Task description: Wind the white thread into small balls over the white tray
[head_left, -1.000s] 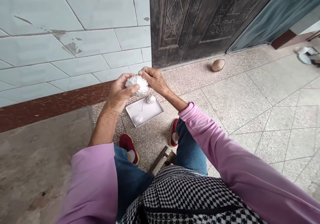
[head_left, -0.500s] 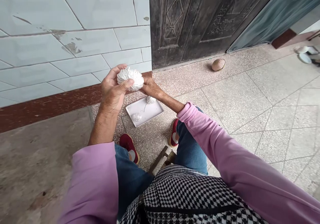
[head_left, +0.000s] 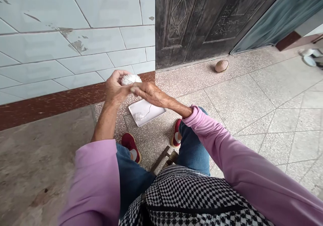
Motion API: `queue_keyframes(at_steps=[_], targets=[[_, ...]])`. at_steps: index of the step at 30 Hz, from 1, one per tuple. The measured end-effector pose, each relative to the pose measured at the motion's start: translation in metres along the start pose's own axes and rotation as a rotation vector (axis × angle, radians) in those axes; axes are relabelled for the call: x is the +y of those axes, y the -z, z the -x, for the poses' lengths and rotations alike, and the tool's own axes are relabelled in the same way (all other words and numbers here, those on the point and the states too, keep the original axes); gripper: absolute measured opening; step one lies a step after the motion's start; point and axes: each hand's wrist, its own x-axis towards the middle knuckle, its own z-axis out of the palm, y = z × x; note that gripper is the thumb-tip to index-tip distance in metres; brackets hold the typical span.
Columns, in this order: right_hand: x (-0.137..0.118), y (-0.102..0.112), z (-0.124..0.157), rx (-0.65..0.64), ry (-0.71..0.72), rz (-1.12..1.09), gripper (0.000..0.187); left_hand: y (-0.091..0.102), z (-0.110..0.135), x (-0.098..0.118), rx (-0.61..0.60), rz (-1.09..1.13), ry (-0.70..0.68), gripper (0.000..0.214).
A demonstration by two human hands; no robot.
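My left hand (head_left: 114, 89) is curled round a white ball of wound thread (head_left: 130, 79), held up in front of the wall's base. My right hand (head_left: 148, 94) lies across in front of it, fingers stretched towards the ball and touching its near side. Below both hands a white rectangular tray (head_left: 156, 111) rests on the floor. On the tray lies a smaller white thread ball (head_left: 139, 116) with a thin loose strand trailing from it.
A pale blue tiled wall with a red-brown skirting runs along the left. A dark embossed metal door stands ahead, with a small tan round object (head_left: 221, 66) on the floor before it. My red shoes (head_left: 130, 146) and a low stool are near the tray.
My right hand has come up from under the ball and now lies flat across its front. My left hand has lowered and turned the ball, so less of it shows.
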Motion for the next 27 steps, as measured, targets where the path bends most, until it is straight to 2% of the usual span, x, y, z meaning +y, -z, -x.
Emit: queue_keyframes(at_steps=[4, 8, 11, 18, 23, 27], targets=[[0.004, 0.025, -0.003, 0.207, -0.012, -0.06, 0.055, -0.007, 0.008, 0.008, -0.09, 0.049, 0.053, 0.07], [0.017, 0.035, -0.01, 0.309, -0.053, -0.097, 0.062, -0.015, 0.014, 0.011, -0.192, 0.163, 0.102, 0.068], [0.029, 0.037, -0.016, 0.328, -0.056, -0.102, 0.065, -0.021, 0.018, 0.009, -0.228, 0.188, 0.118, 0.076], [0.052, 0.035, -0.021, 0.33, -0.02, -0.176, 0.066, -0.024, 0.016, 0.003, -0.212, 0.221, 0.122, 0.087], [0.066, 0.025, -0.026, 0.296, -0.135, -0.269, 0.051, -0.023, 0.01, 0.006, -0.17, 0.375, 0.108, 0.08], [0.068, 0.015, -0.027, 0.218, -0.125, -0.161, 0.036, -0.023, 0.007, 0.009, -0.065, 0.455, 0.061, 0.072]])
